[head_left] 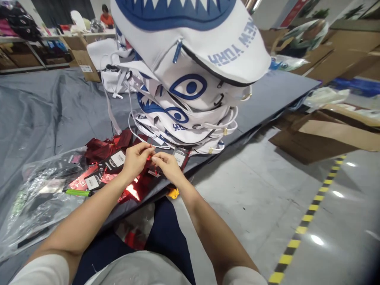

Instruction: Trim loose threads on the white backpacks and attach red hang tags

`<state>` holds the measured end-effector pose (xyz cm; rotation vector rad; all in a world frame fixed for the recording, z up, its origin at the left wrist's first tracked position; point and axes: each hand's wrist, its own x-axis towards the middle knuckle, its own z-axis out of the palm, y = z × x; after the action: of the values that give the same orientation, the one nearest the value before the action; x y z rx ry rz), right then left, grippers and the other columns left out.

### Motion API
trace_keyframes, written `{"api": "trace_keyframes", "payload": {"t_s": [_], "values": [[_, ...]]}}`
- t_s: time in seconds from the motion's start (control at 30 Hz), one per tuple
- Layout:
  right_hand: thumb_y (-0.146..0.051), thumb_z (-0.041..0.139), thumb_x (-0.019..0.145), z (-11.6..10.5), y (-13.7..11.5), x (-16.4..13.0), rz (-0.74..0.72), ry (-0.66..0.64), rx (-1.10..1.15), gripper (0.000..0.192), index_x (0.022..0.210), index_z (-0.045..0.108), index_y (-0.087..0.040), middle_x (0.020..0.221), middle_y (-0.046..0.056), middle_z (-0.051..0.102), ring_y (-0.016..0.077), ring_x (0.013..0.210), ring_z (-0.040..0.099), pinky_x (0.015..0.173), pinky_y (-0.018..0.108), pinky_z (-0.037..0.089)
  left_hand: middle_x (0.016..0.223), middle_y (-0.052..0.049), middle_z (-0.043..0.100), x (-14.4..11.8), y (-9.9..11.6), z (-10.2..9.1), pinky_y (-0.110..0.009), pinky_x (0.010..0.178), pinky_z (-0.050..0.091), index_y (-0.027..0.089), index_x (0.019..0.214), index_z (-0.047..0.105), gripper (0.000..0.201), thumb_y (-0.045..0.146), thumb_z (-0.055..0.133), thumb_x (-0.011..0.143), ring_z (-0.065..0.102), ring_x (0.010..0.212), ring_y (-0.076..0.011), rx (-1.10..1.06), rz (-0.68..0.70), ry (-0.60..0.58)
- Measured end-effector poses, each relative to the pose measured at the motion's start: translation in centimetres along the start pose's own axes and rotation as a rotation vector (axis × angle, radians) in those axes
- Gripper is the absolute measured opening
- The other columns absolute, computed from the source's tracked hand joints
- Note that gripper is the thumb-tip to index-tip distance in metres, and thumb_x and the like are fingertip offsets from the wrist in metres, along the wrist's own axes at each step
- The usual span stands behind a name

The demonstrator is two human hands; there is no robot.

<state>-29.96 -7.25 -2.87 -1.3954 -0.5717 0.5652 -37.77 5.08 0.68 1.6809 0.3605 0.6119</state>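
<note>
My left hand [135,159] and my right hand [168,165] meet at the table's front edge, each with thumb and finger pinched. A thin red string [156,169] shows between and just below the fingertips; its ends are hidden. Under and around the hands lie black hang tags [118,158] with white barcode labels, mixed with shiny red foil pieces [132,190]. A white cord runs from the bags to the fingertips. Right behind the hands rises a stack of white backpacks [204,95] with blue eye and teeth patterns; the topmost leans toward me.
At left, a clear plastic bag [44,202] and a green marker-like stick [77,192] lie on the grey tablecloth [32,107]. An open cardboard box [323,134] stands on the floor at right, beside yellow-black tape [316,202]. Two people are in the background.
</note>
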Motion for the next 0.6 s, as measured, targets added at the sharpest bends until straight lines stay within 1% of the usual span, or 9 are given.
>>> {"api": "trace_keyframes", "payload": {"t_s": [0.07,0.13,0.23,0.33,0.37,0.4,0.47,0.53,0.6], "values": [[-0.039,0.067,0.071,-2.8,0.0,0.2,0.105,0.198,0.072,0.022,0.079,0.061,-0.019,0.068,-0.002,0.066,0.0107,0.054,0.057,0.056,0.023,0.047,0.069,0.000,0.070,0.2,0.0,0.7,-0.025,0.066,0.054,0.017,0.082,0.071,0.023,0.039,0.070,0.077,0.065,0.063,-0.0136,-0.057,-0.032,-0.012],[-0.038,0.067,0.072,-6.0,-0.2,0.7,0.163,0.381,0.122,0.024,0.085,0.056,-0.021,0.070,-0.003,0.066,0.0094,0.051,0.057,0.052,0.020,0.046,0.070,0.000,0.069,0.7,0.0,1.4,-0.024,0.061,0.053,0.017,0.090,0.073,0.025,0.038,0.069,0.078,0.063,0.060,-0.0131,-0.007,-0.052,-0.044],[-0.033,0.066,0.074,-9.7,-0.8,2.0,0.171,0.475,0.136,0.020,0.082,0.050,-0.022,0.072,-0.004,0.066,0.0086,0.053,0.059,0.052,0.019,0.048,0.074,-0.002,0.072,1.6,-0.4,2.6,-0.026,0.064,0.053,0.018,0.105,0.075,0.027,0.030,0.062,0.085,0.065,0.062,-0.0147,0.274,-0.032,-0.144],[-0.023,0.062,0.077,-12.1,-2.2,3.5,0.086,0.538,0.085,0.007,0.081,0.056,-0.021,0.069,-0.004,0.065,0.0105,0.060,0.065,0.059,0.020,0.052,0.089,-0.007,0.077,2.5,-0.7,4.0,-0.030,0.080,0.054,0.020,0.110,0.076,0.029,0.022,0.057,0.088,0.071,0.080,-0.0205,0.601,0.013,-0.245],[-0.020,0.059,0.078,-12.7,-2.8,4.0,0.014,0.553,0.015,0.002,0.080,0.058,-0.020,0.068,-0.003,0.065,0.0115,0.062,0.066,0.062,0.022,0.053,0.095,-0.008,0.078,2.8,-0.7,4.4,-0.031,0.084,0.053,0.021,0.110,0.076,0.030,0.020,0.056,0.089,0.072,0.087,-0.0225,0.687,0.029,-0.265],[-0.019,0.058,0.079,-13.4,-3.4,4.4,-0.069,0.551,-0.082,0.003,0.078,0.061,-0.020,0.068,-0.003,0.066,0.0128,0.064,0.067,0.066,0.024,0.054,0.100,-0.009,0.078,3.2,-0.7,4.8,-0.032,0.086,0.053,0.021,0.111,0.076,0.031,0.019,0.055,0.089,0.072,0.094,-0.0241,0.761,0.047,-0.277],[-0.016,0.056,0.079,-14.8,-4.5,5.1,-0.226,0.481,-0.316,0.010,0.075,0.065,-0.019,0.071,0.000,0.070,0.0161,0.071,0.069,0.075,0.030,0.056,0.106,-0.011,0.077,4.0,-0.5,5.6,-0.034,0.088,0.052,0.023,0.115,0.075,0.033,0.019,0.053,0.091,0.071,0.103,-0.0267,0.891,0.073,-0.285],[-0.015,0.056,0.078,-15.9,-5.3,5.5,-0.319,0.386,-0.493,0.014,0.075,0.069,-0.020,0.076,0.001,0.072,0.0191,0.081,0.070,0.086,0.035,0.056,0.108,-0.012,0.076,4.9,-0.3,6.5,-0.036,0.088,0.052,0.023,0.117,0.074,0.035,0.020,0.049,0.092,0.070,0.105,-0.0286,1.002,0.088,-0.294],[-0.016,0.056,0.080,-16.7,-5.6,5.6,-0.371,0.347,-0.597,0.016,0.079,0.072,-0.020,0.081,0.002,0.074,0.0210,0.091,0.070,0.093,0.038,0.054,0.109,-0.012,0.076,6.0,-0.1,7.7,-0.037,0.087,0.052,0.023,0.118,0.074,0.036,0.021,0.047,0.093,0.070,0.106,-0.0293,1.083,0.085,-0.316]]}}
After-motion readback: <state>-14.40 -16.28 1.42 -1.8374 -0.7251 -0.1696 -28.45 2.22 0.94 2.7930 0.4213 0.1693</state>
